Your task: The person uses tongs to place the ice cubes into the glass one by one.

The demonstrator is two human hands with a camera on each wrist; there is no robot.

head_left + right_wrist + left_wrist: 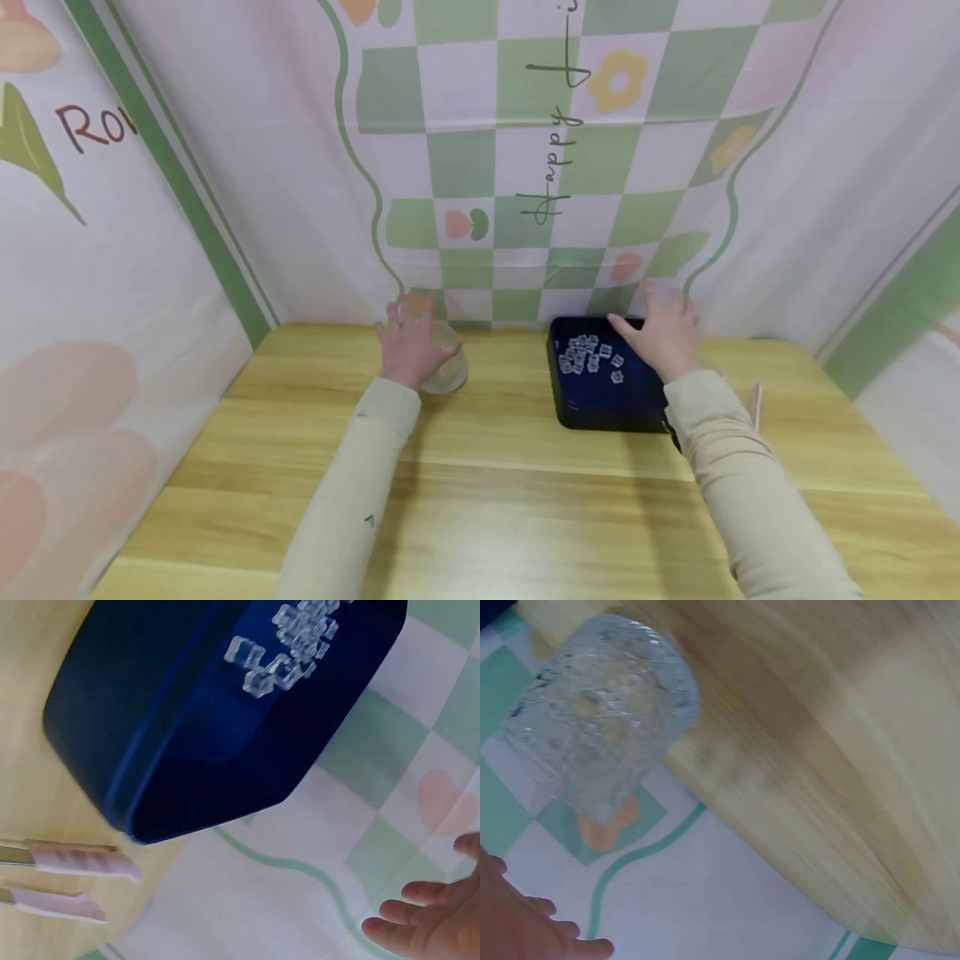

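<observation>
My left hand [408, 346] is held with fingers spread, overlapping a clear textured glass bowl [448, 379] in the head view. In the left wrist view that bowl [607, 697] stands near the table edge, apart from the fingers [544, 906]. On the right, a dark blue rectangular tray [615, 419] holds several clear ice-like cubes [577, 360], bunched toward its left side. Over the tray's right side, my right hand [667, 337] spreads its fingers and holds nothing. The right wrist view shows these fingers [397, 911] away from the tray wall [120, 712].
Pink-tipped tongs [86, 862] lie on the table to the right of the tray, partly behind my right sleeve [720, 425] in the head view. A patterned cloth [465, 167] hangs behind the wooden table [487, 500], with more cloth at both sides.
</observation>
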